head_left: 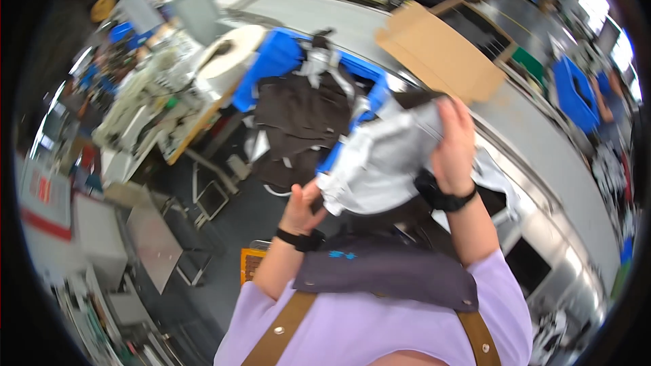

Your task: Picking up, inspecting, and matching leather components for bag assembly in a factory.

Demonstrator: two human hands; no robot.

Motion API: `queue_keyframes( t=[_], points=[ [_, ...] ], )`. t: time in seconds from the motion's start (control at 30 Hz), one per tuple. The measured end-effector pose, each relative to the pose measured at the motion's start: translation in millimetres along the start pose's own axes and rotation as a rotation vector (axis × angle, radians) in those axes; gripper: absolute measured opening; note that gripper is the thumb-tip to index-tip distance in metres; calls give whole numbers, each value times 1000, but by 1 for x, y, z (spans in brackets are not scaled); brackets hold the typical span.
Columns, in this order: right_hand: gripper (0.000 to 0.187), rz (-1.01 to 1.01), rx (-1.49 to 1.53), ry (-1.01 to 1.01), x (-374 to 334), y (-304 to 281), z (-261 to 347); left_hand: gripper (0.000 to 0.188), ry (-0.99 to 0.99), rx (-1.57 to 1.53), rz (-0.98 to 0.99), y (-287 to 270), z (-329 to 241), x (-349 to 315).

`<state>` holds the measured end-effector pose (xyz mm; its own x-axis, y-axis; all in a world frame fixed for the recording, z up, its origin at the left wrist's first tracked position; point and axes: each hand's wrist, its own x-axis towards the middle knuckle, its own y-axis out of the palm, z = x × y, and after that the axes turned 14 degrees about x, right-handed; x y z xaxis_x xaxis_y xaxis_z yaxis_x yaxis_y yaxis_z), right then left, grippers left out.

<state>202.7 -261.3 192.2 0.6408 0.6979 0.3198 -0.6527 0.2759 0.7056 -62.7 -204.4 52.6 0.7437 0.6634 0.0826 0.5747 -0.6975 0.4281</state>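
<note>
A grey-white fabric piece point(390, 163) with a dark underside showing at its upper edge is stretched between my two hands in front of my apron. My right hand point(454, 146) grips its right end, fingers laid over the fabric. At its lower left corner, my left hand point(302, 211) has its fingertips at the edge, partly hidden behind it and slightly blurred. Beyond the fabric, a blue bin point(274, 61) is heaped with dark brown fabric pieces point(298, 112) that spill over its near side. White strips lie among them.
A long grey table point(346, 24) curves from the back toward the right, with an open cardboard box point(441, 51) on it. To the left stand a large white roll point(234, 54) and a sewing machine point(146, 112). Another blue bin point(575, 95) and other people are farther right.
</note>
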Motion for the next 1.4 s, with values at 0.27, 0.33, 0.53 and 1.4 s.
queue_keyframes(
  t=[0.27,0.33,0.53,1.4],
  points=[
    [17,127,-417,-92,15,-46,49,40,111,-185,142,-19,-23,43],
    [18,234,-679,-82,14,-57,72,49,148,-480,-4,-12,-25,54],
    [24,-50,199,243,-8,-46,75,41,-24,-21,-237,16,18,107],
    [10,-408,250,-445,-30,-137,191,7,645,970,-127,117,21,118]
  ],
)
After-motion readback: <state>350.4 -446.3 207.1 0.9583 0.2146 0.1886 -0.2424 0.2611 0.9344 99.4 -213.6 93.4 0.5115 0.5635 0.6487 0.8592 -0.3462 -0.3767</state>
